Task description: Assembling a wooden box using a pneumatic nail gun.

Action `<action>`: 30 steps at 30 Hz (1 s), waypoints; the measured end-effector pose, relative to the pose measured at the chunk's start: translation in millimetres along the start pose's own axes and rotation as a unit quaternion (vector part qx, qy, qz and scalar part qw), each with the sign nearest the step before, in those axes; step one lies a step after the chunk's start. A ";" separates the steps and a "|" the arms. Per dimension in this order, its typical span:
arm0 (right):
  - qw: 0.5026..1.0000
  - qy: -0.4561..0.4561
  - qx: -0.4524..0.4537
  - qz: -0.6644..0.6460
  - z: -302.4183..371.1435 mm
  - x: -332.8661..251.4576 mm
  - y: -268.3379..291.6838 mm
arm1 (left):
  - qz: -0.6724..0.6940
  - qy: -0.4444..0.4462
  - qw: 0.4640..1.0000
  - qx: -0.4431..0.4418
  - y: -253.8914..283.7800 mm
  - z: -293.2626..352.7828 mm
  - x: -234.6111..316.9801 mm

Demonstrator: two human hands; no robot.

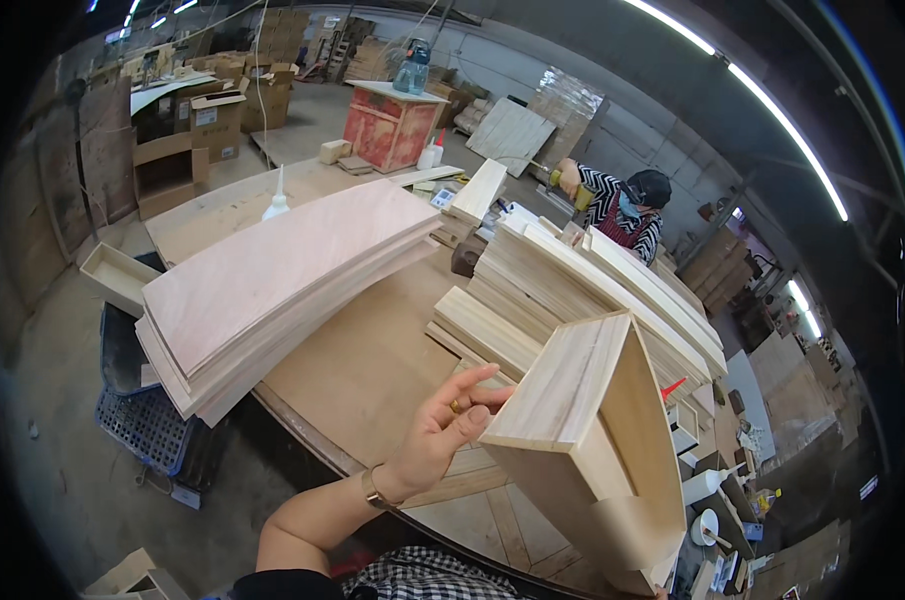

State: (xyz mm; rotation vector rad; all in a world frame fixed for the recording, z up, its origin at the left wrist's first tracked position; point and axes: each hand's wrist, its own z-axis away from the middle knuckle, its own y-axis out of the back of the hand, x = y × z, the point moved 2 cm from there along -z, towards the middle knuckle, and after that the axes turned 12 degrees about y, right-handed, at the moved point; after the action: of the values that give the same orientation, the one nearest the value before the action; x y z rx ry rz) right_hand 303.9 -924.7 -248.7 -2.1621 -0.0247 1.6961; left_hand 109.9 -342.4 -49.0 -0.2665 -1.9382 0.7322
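A pale wooden open box (pixel 562 385), shaped like a drawer, is held up tilted at the front right of the workbench, its hollow side turned to the right. At its left edge is my left hand (pixel 440 428), with the thumb and bent fingers against the wood and some fingertips hidden by the box. The index finger stands a little off the edge. A ring and a wristwatch show on this hand and wrist. A pale blurred patch covers part of the box's lower inside. My right hand does not show clearly; the box and the lower picture edge hide that side.
Curved stacked thin boards (pixel 292 270) lie on the bench's left. Stacked wooden strips (pixel 542 275) fill the middle right. A glue bottle (pixel 277 195) stands behind the boards. Across the bench, a co-worker (pixel 622 205) holds a power tool. A blue crate (pixel 147 425) sits below left.
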 end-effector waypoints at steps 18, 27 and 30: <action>0.913 0.357 -0.003 0.196 145.6 -168.0 -199.8 | -0.045 0.357 0.933 -0.004 189.5 -50.8 -31.6; 0.835 0.507 -0.007 0.214 192.7 -223.6 -202.5 | -0.049 0.303 0.949 0.079 197.4 -49.2 -34.2; 0.832 0.512 0.001 0.214 193.2 -226.4 -187.4 | -0.046 0.294 0.951 0.084 181.4 -50.7 -37.9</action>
State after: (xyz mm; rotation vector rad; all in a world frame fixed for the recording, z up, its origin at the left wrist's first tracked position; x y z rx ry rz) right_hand 104.2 -752.0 -16.3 -2.9241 0.7936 0.4626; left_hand 148.9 -197.9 -169.5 -0.2513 -1.3070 0.6593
